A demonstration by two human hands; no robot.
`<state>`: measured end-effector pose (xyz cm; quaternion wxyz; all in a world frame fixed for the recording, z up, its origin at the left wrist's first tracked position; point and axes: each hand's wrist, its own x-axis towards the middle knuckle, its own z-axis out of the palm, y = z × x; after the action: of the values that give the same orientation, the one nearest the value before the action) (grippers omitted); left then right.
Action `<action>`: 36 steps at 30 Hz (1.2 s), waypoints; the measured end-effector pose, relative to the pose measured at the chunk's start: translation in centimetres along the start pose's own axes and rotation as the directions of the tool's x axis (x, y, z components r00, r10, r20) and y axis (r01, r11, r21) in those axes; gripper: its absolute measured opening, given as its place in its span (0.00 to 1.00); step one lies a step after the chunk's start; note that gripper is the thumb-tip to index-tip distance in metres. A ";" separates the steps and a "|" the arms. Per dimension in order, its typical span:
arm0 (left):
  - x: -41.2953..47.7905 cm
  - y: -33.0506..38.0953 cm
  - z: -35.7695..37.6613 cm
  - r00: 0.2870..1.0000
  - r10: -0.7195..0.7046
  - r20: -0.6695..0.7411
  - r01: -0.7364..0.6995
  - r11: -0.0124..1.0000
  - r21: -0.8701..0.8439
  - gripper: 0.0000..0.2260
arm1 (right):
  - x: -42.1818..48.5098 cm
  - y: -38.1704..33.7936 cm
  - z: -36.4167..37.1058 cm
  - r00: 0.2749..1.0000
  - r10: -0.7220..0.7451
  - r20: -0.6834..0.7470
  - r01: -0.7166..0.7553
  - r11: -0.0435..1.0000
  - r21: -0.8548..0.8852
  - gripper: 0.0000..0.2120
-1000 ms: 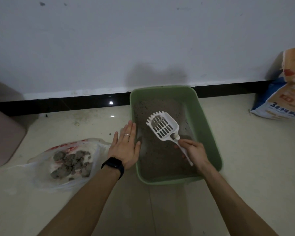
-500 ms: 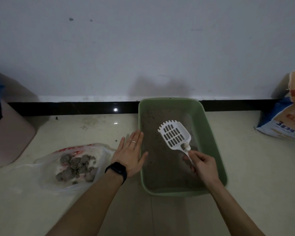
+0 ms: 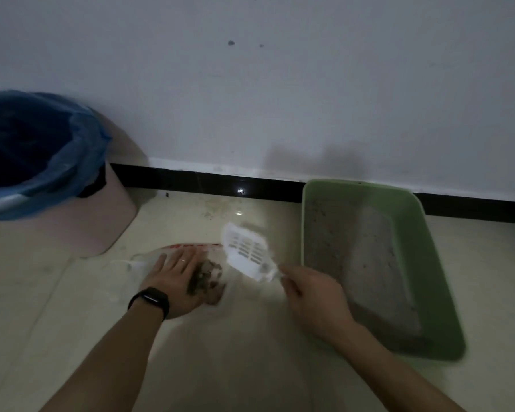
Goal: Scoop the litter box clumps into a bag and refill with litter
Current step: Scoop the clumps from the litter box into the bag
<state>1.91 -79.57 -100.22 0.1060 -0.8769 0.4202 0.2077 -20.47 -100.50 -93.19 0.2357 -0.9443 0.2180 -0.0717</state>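
A green litter box (image 3: 428,263) with grey litter stands against the wall at the right. My right hand (image 3: 312,295) is shut on the handle of a white slotted scoop (image 3: 246,252), which is held out of the box, over the right end of a clear plastic bag (image 3: 197,248) lying on the floor. Dark clumps (image 3: 207,276) show inside the bag. My left hand (image 3: 173,281), with a ring and a black wristband, lies flat and open on the bag, its fingers spread.
A pink bin (image 3: 81,221) lined with a blue bag (image 3: 42,153) stands at the left by the wall. A black skirting strip (image 3: 208,181) runs along the wall's foot. The floor is pale glossy tile.
My right hand has carried the scoop left, out of the litter box and over the bag. My left hand left the box rim and settled on the bag. The view swung left.
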 end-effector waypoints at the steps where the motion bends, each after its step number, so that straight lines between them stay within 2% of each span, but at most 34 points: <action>1: -0.3 -0.6 0.2 0.999 -0.026 0.044 0.026 1.000 0.004 0.46 | 0.3 -0.9 1.1 0.996 -0.084 0.020 0.086 0.983 -0.161 0.17; 3: -0.4 -1.0 0.2 0.995 -0.044 0.089 0.046 0.999 -0.021 0.50 | 0.3 -2.4 2.5 0.983 -0.147 0.111 0.176 0.928 -0.328 0.19; 5: 0.1 -0.6 -0.2 0.996 -0.036 0.077 0.040 0.998 -0.051 0.53 | 0.3 -3.2 2.6 0.983 -0.123 0.136 0.166 0.913 -0.372 0.19; 6: 0.4 -0.3 -0.6 0.997 -0.037 0.065 0.042 0.997 -0.069 0.54 | 0.4 -3.1 2.3 0.991 -0.079 0.107 0.111 0.937 -0.333 0.18; 8: 1.1 0.7 -1.5 0.998 -0.041 0.057 0.046 0.995 -0.091 0.53 | 0.4 -2.5 0.4 0.993 0.067 0.098 -0.056 0.992 -0.111 0.14; 10: 1.8 2.3 -2.5 0.999 -0.014 0.032 0.017 0.996 -0.088 0.47 | -0.3 -1.3 -2.0 0.961 0.274 0.036 -0.276 0.949 0.150 0.11; 12: 2.7 4.6 -3.8 0.999 0.034 -0.015 -0.035 0.993 -0.113 0.42 | -1.8 1.3 -4.1 0.846 0.533 -0.020 -0.475 0.770 0.426 0.08; 14: 3.7 7.6 -4.8 0.992 0.091 -0.081 -0.105 0.978 -0.178 0.39 | -3.7 5.2 -5.6 0.698 0.714 -0.047 -0.594 0.615 0.518 0.10; 18: 4.8 14.7 -6.0 0.967 0.178 -0.180 -0.225 0.931 -0.288 0.33 | -6.9 11.0 -7.1 0.485 0.874 0.042 -0.734 0.380 0.563 0.13; 21: 4.7 19.2 -5.9 0.960 0.197 -0.201 -0.249 0.926 -0.285 0.33 | -7.6 13.2 -7.3 0.381 0.917 0.117 -0.756 0.236 0.610 0.12; 26: 4.3 21.6 -4.7 0.963 0.086 -0.254 -0.166 0.935 -0.313 0.39 | -5.7 15.4 -5.5 0.331 0.919 0.215 -0.752 0.120 0.648 0.11; 31: 5.2 22.1 -4.7 0.947 0.142 -0.289 -0.228 0.929 -0.290 0.39 | -1.0 18.6 -4.3 0.361 0.919 0.157 -0.654 0.130 0.746 0.11; 36: 4.9 22.4 -4.2 0.957 0.127 -0.260 -0.199 0.941 -0.273 0.39 | 2.3 20.6 -2.4 0.361 0.922 0.137 -0.609 0.122 0.784 0.09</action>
<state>-11.66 -98.47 -99.00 -0.0955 -0.8634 0.4656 0.1694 -26.76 -118.87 -100.85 0.5412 -0.4589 0.6758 -0.1997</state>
